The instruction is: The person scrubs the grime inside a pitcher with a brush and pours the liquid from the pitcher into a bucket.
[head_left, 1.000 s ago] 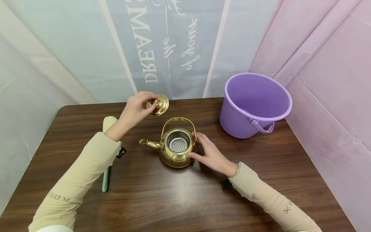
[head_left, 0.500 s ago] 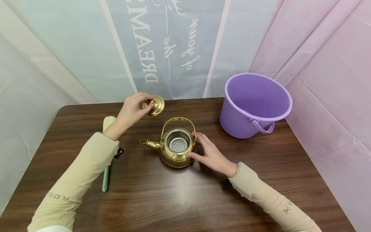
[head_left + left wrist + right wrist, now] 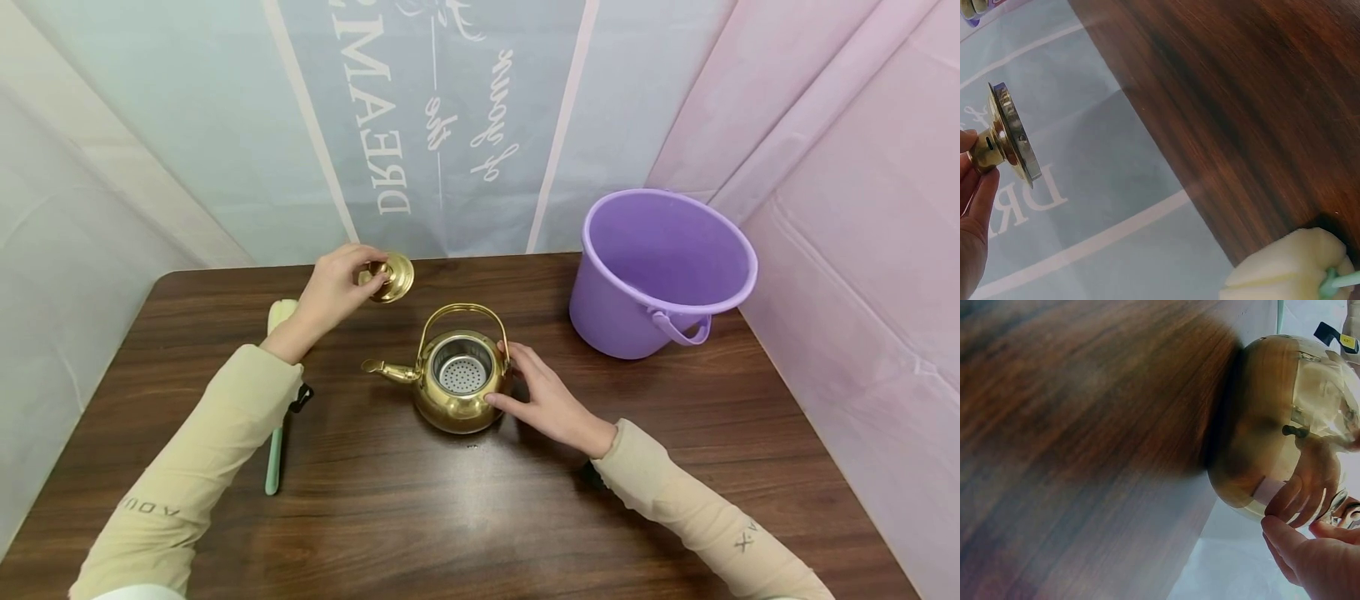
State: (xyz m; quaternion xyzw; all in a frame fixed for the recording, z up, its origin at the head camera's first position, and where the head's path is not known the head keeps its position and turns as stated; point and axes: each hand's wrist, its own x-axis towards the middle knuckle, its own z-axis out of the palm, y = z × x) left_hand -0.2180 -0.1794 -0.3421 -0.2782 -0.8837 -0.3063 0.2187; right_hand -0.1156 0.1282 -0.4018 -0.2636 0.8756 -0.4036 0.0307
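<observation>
My left hand [image 3: 336,285] pinches the knob of a brass teapot lid [image 3: 400,279], held in the air behind the teapot and tilted on edge. In the left wrist view the lid [image 3: 1015,134] shows its rim side-on, with fingertips on the knob. The brass teapot [image 3: 450,412] stands upright on the table, its top uncovered and a perforated steel strainer [image 3: 461,375] inside. Its handle is raised and its spout points left. My right hand [image 3: 551,402] holds the teapot's right side, thumb toward the front and fingers by the handle's base.
A purple bucket [image 3: 613,312] stands at the back right of the wooden table [image 3: 465,533]. On the left lies a sponge brush [image 3: 273,462] with a green handle, partly covered by my left forearm. A printed cloth [image 3: 450,208] hangs behind the table's back edge.
My left hand has drifted left and slightly nearer with the lid, farther from the teapot. The right hand and the teapot have stayed where they were.
</observation>
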